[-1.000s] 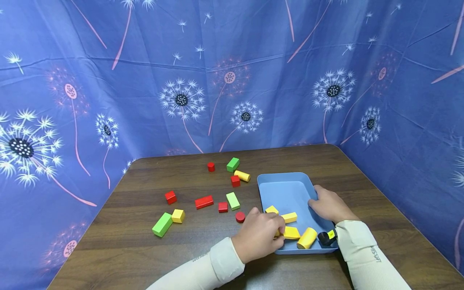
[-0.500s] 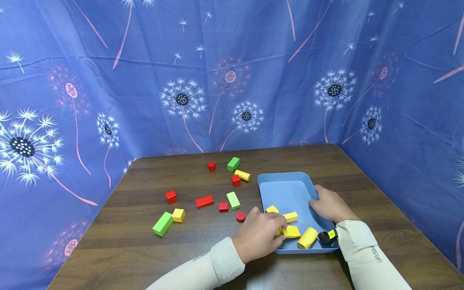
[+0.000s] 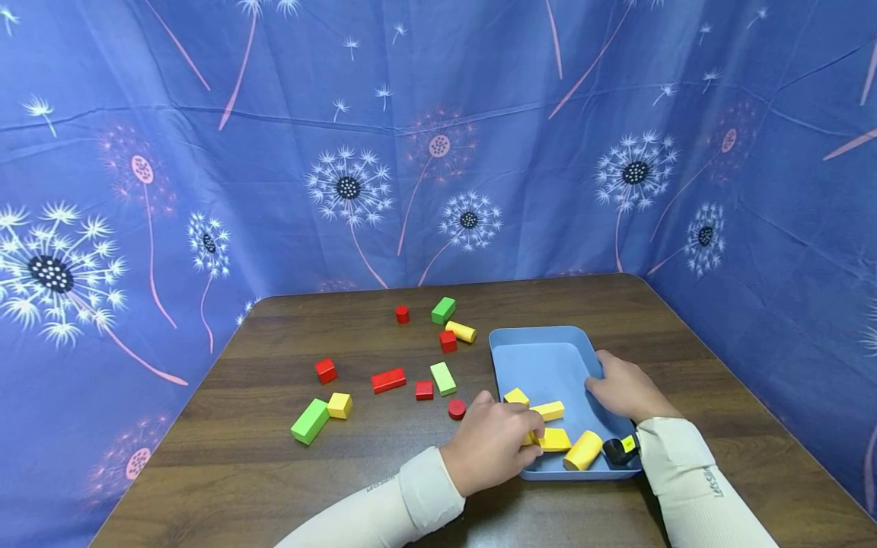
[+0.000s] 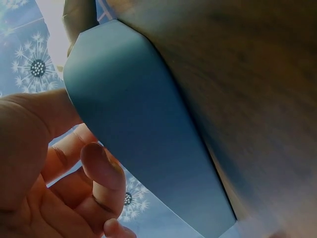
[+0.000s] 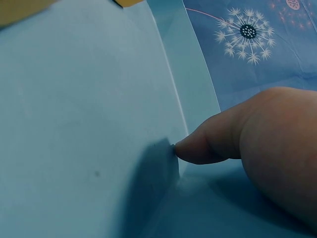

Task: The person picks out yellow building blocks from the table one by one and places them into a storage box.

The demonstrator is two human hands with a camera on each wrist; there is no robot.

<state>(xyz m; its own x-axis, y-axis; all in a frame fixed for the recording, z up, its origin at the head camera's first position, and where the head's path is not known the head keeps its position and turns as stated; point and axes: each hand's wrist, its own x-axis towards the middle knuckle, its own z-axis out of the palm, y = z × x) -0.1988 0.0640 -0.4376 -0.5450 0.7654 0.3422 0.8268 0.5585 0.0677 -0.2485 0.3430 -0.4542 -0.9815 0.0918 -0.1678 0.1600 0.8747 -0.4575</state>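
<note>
A blue tray (image 3: 541, 365) stands on the right side of the table. My left hand (image 3: 489, 445) reaches over its near left corner, pinching a small yellow block (image 3: 528, 439) mostly covered by the fingers. Beside those fingers lie a flat yellow block (image 3: 555, 440), a yellow bar (image 3: 550, 411), another yellow block (image 3: 516, 396) and a yellow cylinder (image 3: 583, 450). My right hand (image 3: 626, 384) grips the tray's right wall; its thumb (image 5: 210, 141) presses the inside and the other fingers are hidden outside. In the left wrist view, the tray's outer wall (image 4: 133, 114) hides the left fingertips.
Left of the tray lie loose pieces: a red disc (image 3: 457, 409), a light green block (image 3: 443, 378), a red bar (image 3: 388, 380), a yellow cylinder (image 3: 460, 332), a yellow cube (image 3: 339, 406) and a green block (image 3: 310, 422). A patterned blue cloth (image 3: 411, 152) hangs behind the table.
The whole head view shifts slightly to the right. Both hands, the tray and the blocks keep their places relative to one another.
</note>
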